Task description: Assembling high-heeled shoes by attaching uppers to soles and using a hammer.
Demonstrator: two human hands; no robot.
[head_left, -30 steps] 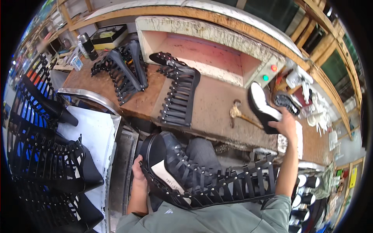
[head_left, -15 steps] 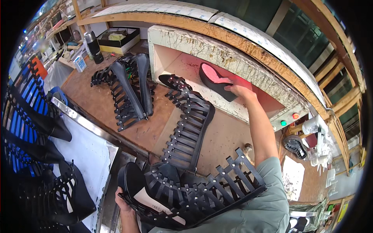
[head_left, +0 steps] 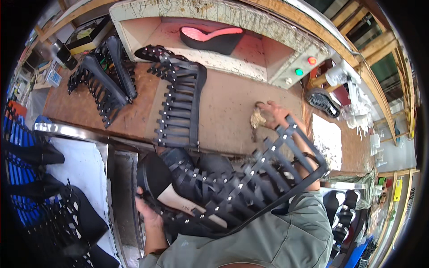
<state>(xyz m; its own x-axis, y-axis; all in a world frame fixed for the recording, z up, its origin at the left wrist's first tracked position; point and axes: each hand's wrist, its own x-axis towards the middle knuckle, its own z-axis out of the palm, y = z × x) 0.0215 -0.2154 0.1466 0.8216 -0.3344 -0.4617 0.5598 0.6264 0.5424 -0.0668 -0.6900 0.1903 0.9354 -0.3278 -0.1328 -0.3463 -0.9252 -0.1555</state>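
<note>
A black strappy tall sandal boot point(head_left: 223, 183) with silver studs and a pale insole lies across my front. My left hand point(head_left: 151, 214) grips it by the toe end, fingers partly hidden behind the straps. Beyond its raised shaft, my right hand point(head_left: 278, 115) is over the bench with its fingers stretched out. They reach toward a small lumpy tan tool point(head_left: 257, 119) with a dark tip; whether they touch it I cannot tell. A black wedge sole point(head_left: 212, 41) with a pink-lit top sits inside the white heating box point(head_left: 161, 10).
Another strappy boot point(head_left: 181, 102) lies on the bench in front of the box, and further left a second black one point(head_left: 105, 71). More boots point(head_left: 67, 214) crowd the left. The box carries a green button point(head_left: 299, 72) and a red one point(head_left: 312, 60). A dark shoe sole point(head_left: 322, 102) lies at right.
My right hand has let go of the wedge sole, left it in the box and drawn back to the tan tool. The view has shifted right; my left hand still holds the boot.
</note>
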